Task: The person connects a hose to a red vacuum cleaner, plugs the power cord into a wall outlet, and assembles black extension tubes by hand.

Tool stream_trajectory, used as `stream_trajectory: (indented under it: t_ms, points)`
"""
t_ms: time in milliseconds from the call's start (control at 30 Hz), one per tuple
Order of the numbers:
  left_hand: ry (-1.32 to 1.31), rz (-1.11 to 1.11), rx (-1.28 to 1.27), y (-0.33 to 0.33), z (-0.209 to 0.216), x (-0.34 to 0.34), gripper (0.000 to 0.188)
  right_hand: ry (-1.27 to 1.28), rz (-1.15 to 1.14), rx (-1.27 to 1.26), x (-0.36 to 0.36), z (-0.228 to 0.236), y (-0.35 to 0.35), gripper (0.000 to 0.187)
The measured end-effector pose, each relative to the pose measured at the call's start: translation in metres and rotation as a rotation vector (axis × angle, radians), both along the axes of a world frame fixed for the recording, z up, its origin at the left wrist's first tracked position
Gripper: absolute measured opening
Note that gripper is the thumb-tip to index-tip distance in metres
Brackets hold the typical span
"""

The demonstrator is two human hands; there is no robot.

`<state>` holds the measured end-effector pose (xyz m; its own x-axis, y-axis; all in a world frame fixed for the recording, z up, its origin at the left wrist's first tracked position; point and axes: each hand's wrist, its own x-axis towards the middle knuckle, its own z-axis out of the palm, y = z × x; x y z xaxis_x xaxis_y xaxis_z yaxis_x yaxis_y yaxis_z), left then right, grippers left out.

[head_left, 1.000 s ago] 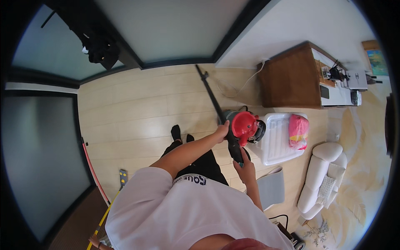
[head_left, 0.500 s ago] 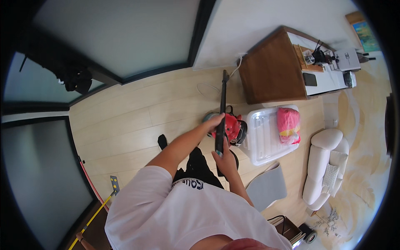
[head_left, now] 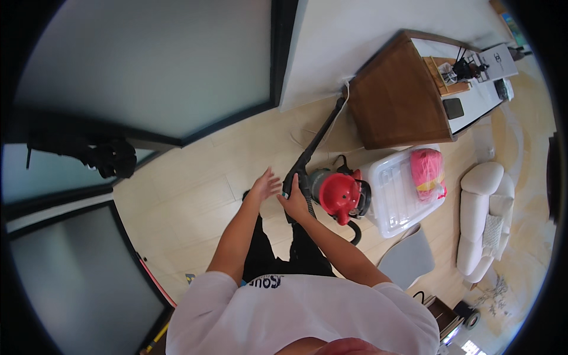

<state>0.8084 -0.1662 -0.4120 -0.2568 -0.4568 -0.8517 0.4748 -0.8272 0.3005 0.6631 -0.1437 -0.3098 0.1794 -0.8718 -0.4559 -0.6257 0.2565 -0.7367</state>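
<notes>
A black vacuum wand slants from in front of me up to the floor by the cabinet's side. My right hand is wrapped around its near end, by the handle. Just left of the handle, my left hand is off the wand, fingers spread and nothing in them. A red vacuum cleaner with a grey and black body stands on the floor to the right of my hands. Its ribbed black hose curves out on the near side and is partly hidden by my right forearm.
A clear plastic storage box with a pink wrapped bundle on it stands right of the vacuum. Beyond is a brown cabinet, with a white cord beside it. A grey mat and white sofa lie farther right.
My left hand has let go of the wand and moved left with its fingers spreading. The wand has tilted, its far end swinging right. My right hand has shifted left, still holding it.
</notes>
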Motion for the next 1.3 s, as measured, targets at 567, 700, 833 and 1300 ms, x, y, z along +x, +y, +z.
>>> stream_trajectory:
  t_ms: [567,700,833,1300]
  points:
    - [-0.31,-0.456,-0.06,0.059,0.016,0.14,0.068,-0.065,0.175,0.278,0.009,0.172,0.026,0.09]
    - [0.107,-0.218,0.032,0.004,0.05,0.044,0.074,-0.14,0.186,0.297,-0.004,0.203,0.037,0.091]
    - [0.353,-0.313,-0.03,-0.022,0.086,-0.019,0.074,-0.126,0.244,0.409,-0.028,0.221,0.054,0.091]
    - [0.038,0.465,0.26,0.06,0.097,-0.06,0.025,-0.292,0.666,0.545,-0.146,0.217,0.008,0.078]
